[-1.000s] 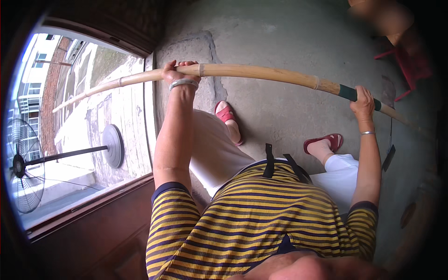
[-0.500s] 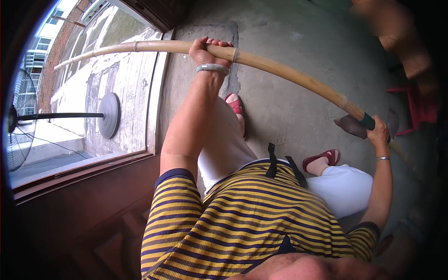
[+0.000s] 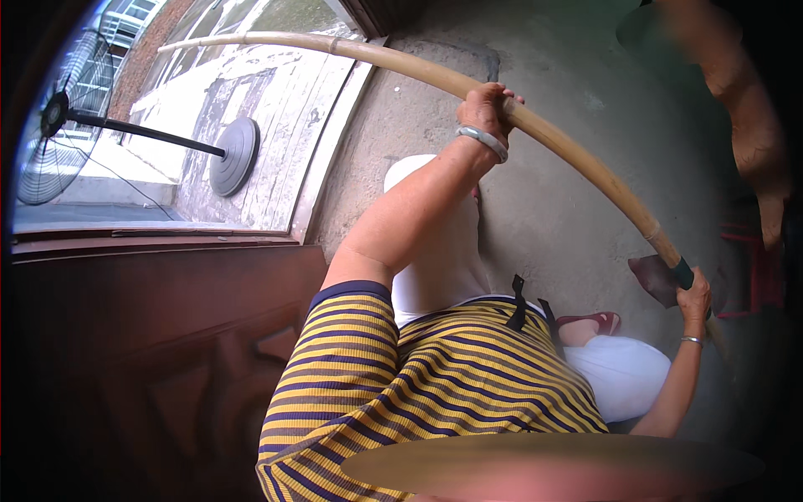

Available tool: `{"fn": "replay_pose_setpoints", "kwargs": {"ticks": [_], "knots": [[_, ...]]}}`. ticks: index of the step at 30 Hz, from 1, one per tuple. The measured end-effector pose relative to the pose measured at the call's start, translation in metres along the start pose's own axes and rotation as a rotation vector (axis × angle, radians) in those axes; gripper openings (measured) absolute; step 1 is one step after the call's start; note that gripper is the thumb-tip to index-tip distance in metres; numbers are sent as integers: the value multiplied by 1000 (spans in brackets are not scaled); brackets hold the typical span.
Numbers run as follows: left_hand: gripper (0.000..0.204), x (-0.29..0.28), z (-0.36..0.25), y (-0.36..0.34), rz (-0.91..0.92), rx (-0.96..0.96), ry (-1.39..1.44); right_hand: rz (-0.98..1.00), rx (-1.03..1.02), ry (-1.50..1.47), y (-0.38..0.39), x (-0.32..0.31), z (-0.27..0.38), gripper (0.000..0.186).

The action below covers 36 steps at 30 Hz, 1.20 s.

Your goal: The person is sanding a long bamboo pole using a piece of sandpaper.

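A long, curved bamboo pole (image 3: 598,167) runs diagonally from the bright doorway at the upper left to the lower right. My left hand (image 3: 489,113), with a pale bangle at the wrist, is closed round its middle stretch. Farther down, my right hand (image 3: 696,297) grips it at a dark green band (image 3: 682,272). A dark, flat piece (image 3: 651,276) shows just left of that band; what it is I cannot make out. The pole’s lower end fades into shadow beyond my right hand.
A standing fan (image 3: 54,115) with a round base (image 3: 234,157) is outside the doorway. A brown panelled door (image 3: 150,351) is on my left, a red stool-like object (image 3: 749,276) at right on the concrete floor (image 3: 552,67). A blurred brown shape (image 3: 744,142) fills the upper right.
The pole now slants more steeply. My left hand has moved right in the view and my right hand lower, both still gripping. The view has shifted, showing more door panel.
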<state>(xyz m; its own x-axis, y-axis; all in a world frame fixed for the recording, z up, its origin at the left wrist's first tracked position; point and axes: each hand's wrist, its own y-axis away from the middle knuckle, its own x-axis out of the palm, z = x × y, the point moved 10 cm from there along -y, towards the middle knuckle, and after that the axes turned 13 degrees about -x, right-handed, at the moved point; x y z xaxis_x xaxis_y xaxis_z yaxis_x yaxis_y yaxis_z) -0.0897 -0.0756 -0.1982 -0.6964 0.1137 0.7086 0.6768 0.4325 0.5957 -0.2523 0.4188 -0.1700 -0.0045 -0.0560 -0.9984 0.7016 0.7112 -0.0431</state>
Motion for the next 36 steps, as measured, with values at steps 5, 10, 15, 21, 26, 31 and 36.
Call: {"fn": "replay_pose_setpoints", "kwargs": {"ticks": [5,10,15,21,26,31,36], "knots": [[23,11,31,26,-69,-52,-76,-13,16,106,2,15,-16,31],[20,21,37,25,-24,-88,57,-100,-11,132,8,21,-26,31],[15,35,46,24,157,-187,151,-156,-38,69,12,11,-18,31],[11,43,46,34,312,-290,128,-197,-61,21,6,4,-12,33],[8,47,39,41,438,-282,97,-244,-110,-38,-4,-19,16,32],[8,59,44,51,543,-321,67,-81,95,62,9,1,-20,28],[13,25,18,31,216,-105,123,-161,76,101,-2,7,-10,29]]}}
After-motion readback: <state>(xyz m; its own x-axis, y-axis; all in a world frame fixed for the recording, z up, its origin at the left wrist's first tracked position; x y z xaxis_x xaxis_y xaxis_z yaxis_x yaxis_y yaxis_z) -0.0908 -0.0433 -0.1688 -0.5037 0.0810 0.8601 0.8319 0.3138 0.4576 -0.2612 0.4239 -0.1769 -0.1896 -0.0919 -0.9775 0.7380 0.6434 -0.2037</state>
